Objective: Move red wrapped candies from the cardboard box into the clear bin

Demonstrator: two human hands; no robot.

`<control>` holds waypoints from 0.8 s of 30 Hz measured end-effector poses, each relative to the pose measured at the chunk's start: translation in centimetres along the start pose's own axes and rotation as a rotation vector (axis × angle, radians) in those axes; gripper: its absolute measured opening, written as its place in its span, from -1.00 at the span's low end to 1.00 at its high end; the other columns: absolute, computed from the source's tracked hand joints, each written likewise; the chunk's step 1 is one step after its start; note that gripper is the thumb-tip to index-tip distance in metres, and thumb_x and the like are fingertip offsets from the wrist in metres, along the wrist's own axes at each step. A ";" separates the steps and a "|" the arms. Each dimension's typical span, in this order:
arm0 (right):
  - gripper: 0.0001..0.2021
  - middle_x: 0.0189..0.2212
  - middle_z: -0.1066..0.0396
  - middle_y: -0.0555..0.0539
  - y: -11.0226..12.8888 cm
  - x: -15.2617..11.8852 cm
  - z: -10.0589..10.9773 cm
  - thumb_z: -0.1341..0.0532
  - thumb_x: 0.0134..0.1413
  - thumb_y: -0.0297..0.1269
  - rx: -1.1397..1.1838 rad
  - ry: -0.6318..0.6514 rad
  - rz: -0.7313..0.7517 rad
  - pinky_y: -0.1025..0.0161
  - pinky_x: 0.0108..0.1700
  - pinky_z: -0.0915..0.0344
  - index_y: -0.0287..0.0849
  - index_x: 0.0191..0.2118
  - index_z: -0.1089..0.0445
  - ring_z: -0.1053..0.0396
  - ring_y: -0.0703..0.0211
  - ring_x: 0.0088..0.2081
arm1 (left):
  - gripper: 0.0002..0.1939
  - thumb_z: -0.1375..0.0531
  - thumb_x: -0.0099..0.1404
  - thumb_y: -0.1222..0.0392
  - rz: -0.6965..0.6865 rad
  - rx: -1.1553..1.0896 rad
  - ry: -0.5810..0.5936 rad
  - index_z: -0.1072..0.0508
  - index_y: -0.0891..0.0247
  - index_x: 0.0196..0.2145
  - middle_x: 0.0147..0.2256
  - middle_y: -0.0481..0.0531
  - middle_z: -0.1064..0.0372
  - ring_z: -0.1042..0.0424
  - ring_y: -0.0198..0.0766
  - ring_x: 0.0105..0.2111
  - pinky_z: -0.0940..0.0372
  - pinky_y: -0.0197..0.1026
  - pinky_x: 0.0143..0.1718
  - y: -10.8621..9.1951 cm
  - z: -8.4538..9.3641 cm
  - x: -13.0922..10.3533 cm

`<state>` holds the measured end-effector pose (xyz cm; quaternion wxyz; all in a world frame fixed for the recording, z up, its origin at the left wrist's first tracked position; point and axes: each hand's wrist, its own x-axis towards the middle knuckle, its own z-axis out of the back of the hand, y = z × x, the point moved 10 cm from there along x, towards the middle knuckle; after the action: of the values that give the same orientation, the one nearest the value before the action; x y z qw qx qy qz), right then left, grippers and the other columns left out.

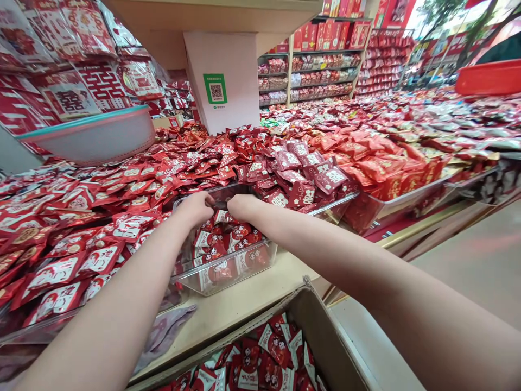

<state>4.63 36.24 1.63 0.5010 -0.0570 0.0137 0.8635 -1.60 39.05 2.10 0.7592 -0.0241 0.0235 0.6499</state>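
Note:
Both hands reach into a clear plastic bin (226, 279) partly filled with red and white wrapped candy packets (209, 241). My left hand (198, 207) is at the bin's left side, its fingers curled downward and mostly hidden. Close beside it, my right hand (243, 208) is closed with the knuckles up; its fingertips are out of sight. A packet (223, 217) lies between and just below the two hands. Whatever either hand grips cannot be made out. Below the bin, an open cardboard box (331, 331) contains more of the same packets.
Maroon packets (295, 171) are heaped right of the bin, red ones (97, 260) left. A plastic basin (93, 133) rests on the left heap. Behind stands a white pillar (240, 81) with a QR code. A purple cloth (166, 331) lies at the counter edge.

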 end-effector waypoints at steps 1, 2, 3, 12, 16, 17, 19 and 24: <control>-0.72 -0.20 -0.36 -0.30 0.0 0.0 0.1 -0.03 0.01 -0.46 0.007 -0.019 -0.001 0.13 -0.19 -0.29 -0.35 -0.15 -0.36 -0.32 0.00 -0.15 | -0.68 -0.10 0.04 0.22 0.011 0.014 0.018 -0.33 0.25 -0.19 -0.27 0.01 -0.41 -0.39 -0.24 -0.27 -0.25 -0.30 -0.32 0.2 0.0 -0.2; -0.72 -0.21 -0.37 -0.30 0.0 0.1 0.3 -0.03 0.00 -0.46 0.012 -0.044 0.003 0.13 -0.20 -0.29 -0.36 -0.16 -0.36 -0.33 0.00 -0.16 | -0.72 -0.12 0.05 0.21 0.014 0.027 0.047 -0.35 0.27 -0.22 -0.29 0.02 -0.41 -0.39 -0.24 -0.29 -0.26 -0.26 -0.32 0.3 -0.2 -0.3; -0.73 -0.23 -0.38 -0.29 0.2 0.1 0.5 -0.04 -0.01 -0.46 0.015 -0.073 0.016 0.14 -0.22 -0.30 -0.35 -0.17 -0.37 -0.34 0.00 -0.18 | -0.74 -0.13 0.07 0.19 0.010 0.039 0.081 -0.35 0.29 -0.24 -0.31 0.02 -0.40 -0.39 -0.25 -0.31 -0.27 -0.23 -0.32 0.2 -0.5 -0.5; -0.69 -0.25 -0.39 -0.22 2.1 1.2 0.1 -0.19 -0.18 -0.35 -0.008 -0.126 0.197 0.20 -0.30 -0.32 -0.30 -0.20 -0.35 -0.36 0.02 -0.24 | -0.71 -0.08 0.19 0.17 0.002 0.126 0.189 -0.27 0.31 -0.13 -0.22 0.05 -0.31 -0.35 -0.29 -0.29 -0.29 -0.14 -0.29 -0.3 -1.8 -1.3; -0.74 -0.24 -0.39 -0.23 1.8 1.2 -0.2 -0.15 -0.13 -0.43 -0.027 -0.083 0.169 0.22 -0.28 -0.31 -0.31 -0.22 -0.36 -0.36 0.05 -0.23 | -0.73 -0.07 0.19 0.16 -0.018 0.151 0.187 -0.29 0.32 -0.16 -0.24 0.03 -0.32 -0.35 -0.30 -0.31 -0.29 -0.15 -0.31 -0.6 -1.9 -1.1; -0.74 -0.23 -0.38 -0.24 1.7 1.2 -0.2 -0.15 -0.13 -0.43 -0.028 -0.078 0.165 0.22 -0.27 -0.30 -0.31 -0.22 -0.36 -0.35 0.05 -0.22 | -0.74 -0.07 0.19 0.15 -0.027 0.160 0.187 -0.30 0.32 -0.18 -0.25 0.02 -0.32 -0.35 -0.30 -0.31 -0.29 -0.15 -0.31 -0.7 -1.9 -1.1; -0.73 -0.21 -0.37 -0.25 1.7 1.1 -0.2 -0.14 -0.12 -0.43 -0.035 -0.074 0.167 0.22 -0.26 -0.30 -0.32 -0.20 -0.35 -0.35 0.04 -0.20 | -0.75 -0.08 0.19 0.15 -0.046 0.178 0.187 -0.32 0.32 -0.20 -0.27 0.02 -0.33 -0.35 -0.30 -0.32 -0.28 -0.15 -0.30 -1.0 -1.9 -1.0; -0.68 -0.20 -0.36 -0.26 2.6 1.0 0.0 -0.15 -0.13 -0.41 -0.078 -0.114 0.251 0.19 -0.23 -0.30 -0.34 -0.16 -0.33 -0.33 0.01 -0.19 | -0.73 -0.09 0.17 0.14 -0.115 0.206 0.154 -0.31 0.29 -0.17 -0.22 0.02 -0.32 -0.34 -0.25 -0.24 -0.25 -0.12 -0.24 -1.8 -1.8 -0.8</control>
<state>1.91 35.86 1.39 0.3863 -0.0249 -0.0412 0.9211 0.02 37.83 0.36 0.7897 0.0028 0.1471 0.5956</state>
